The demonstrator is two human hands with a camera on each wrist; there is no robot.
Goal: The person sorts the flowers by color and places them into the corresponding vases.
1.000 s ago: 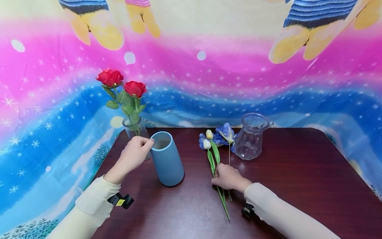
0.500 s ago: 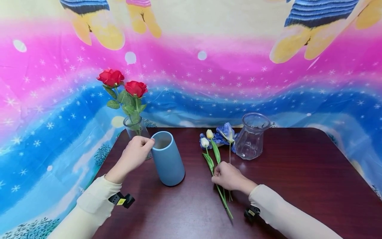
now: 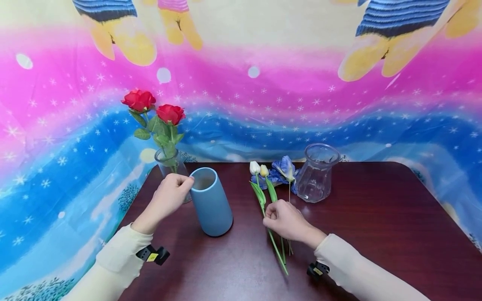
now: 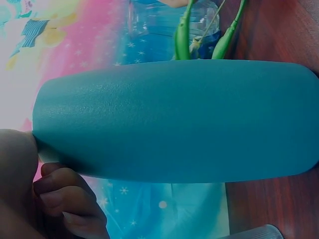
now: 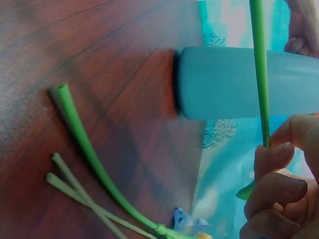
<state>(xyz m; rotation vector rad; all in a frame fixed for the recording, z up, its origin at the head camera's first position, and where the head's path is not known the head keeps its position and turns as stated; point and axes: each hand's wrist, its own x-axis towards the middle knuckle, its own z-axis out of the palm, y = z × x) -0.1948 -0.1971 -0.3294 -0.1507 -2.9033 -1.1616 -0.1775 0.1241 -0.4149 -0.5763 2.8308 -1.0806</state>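
LH grips blue vase, 1 of 3; RH pinches tulip, 1 of 2.

The left hand grips with thumb and curled fingers, its left wrist behind; the right hand pinches, remaining fingers curled, its right wrist behind.

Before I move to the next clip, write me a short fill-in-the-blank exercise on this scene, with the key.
The left hand grips the ____ vase.
The right hand pinches the stem of the ____ tulip.
The clear vase on the left holds ____ red roses.

Missing words: blue; white; two.
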